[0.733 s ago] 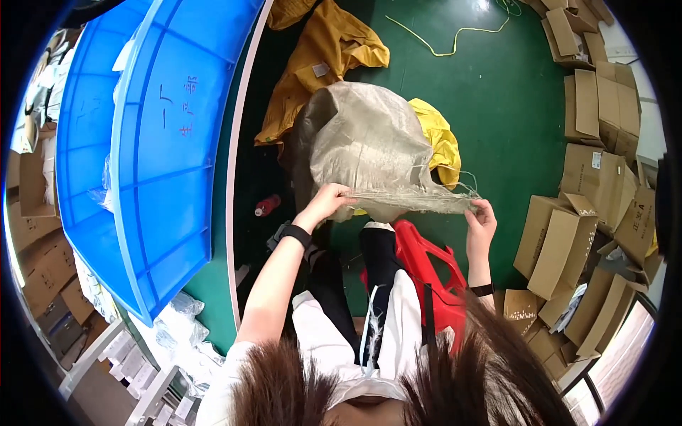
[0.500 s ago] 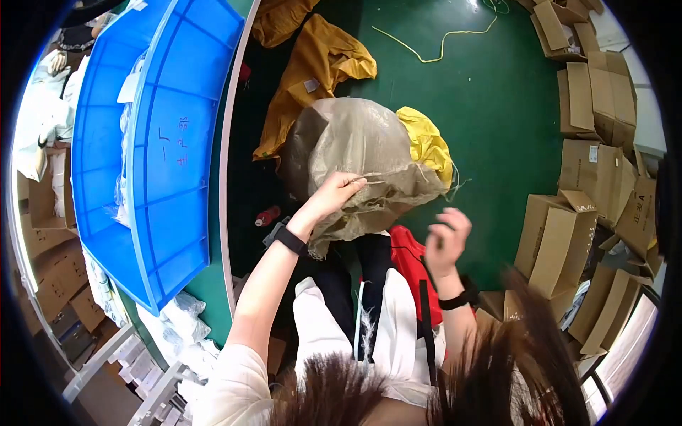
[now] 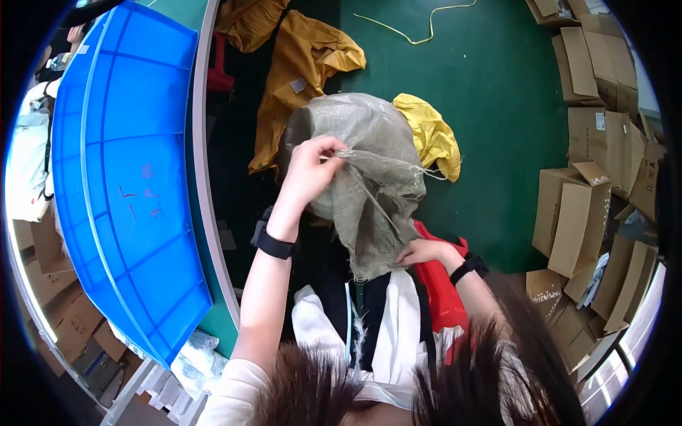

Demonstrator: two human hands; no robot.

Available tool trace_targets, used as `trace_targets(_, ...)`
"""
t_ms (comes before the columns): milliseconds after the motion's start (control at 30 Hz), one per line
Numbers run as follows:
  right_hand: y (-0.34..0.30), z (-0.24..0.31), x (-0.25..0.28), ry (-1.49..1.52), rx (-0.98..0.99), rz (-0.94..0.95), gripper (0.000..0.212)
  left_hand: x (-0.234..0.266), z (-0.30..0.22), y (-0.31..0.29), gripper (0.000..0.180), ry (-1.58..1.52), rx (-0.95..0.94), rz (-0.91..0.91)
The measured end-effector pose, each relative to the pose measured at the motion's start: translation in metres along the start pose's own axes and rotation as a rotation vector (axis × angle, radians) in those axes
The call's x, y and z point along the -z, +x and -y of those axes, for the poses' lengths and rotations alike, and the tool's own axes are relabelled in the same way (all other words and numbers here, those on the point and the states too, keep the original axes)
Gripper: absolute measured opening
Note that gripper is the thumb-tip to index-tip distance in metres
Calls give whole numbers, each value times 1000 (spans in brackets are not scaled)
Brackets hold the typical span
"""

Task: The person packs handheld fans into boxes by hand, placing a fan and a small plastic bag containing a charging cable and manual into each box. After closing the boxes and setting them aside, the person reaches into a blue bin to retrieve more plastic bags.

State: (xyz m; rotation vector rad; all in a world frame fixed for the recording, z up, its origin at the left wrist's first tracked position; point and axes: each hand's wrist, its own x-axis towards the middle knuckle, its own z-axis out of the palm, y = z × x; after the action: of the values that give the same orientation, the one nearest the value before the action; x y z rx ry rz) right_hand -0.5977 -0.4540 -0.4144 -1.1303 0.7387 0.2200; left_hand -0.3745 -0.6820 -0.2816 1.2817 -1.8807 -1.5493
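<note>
A full, grey-brown woven sack (image 3: 369,121) stands on the floor in front of my knees, its loose mouth drooping toward me. My left hand (image 3: 311,167) pinches the gathered edge of that mouth, fingers closed, with a pale drawstring (image 3: 387,161) trailing off to the right. Lower down, my right hand (image 3: 425,251) is closed on the hanging lower edge of the sack's cloth. Its fingertips are partly hidden by the fabric. What fills the sack cannot be seen. Something red (image 3: 442,295) lies under my right forearm.
To the left, a large blue plastic bin (image 3: 138,128) sits on a table with a pale edge (image 3: 201,135). Mustard cloth sacks (image 3: 305,53) and a yellow one (image 3: 430,131) lie beyond and beside the sack. Several open cardboard boxes (image 3: 565,220) line the right side; yellow cord (image 3: 398,32) lies on the green floor.
My left hand has lifted the sack's edge up and slightly left. My right hand, free before, has come down onto the cloth. The sack's mouth now hangs lower toward my lap.
</note>
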Motion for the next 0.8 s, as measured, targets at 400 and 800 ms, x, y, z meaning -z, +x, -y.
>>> trace_targets(400, -60, 151, 11, 376, 358, -899, 22, -17, -42, -6, 7, 194, 28, -237)
trace_targets(800, 28, 174, 26, 157, 674, -1392, 25, -33, -34, -31, 17, 674, -72, -425)
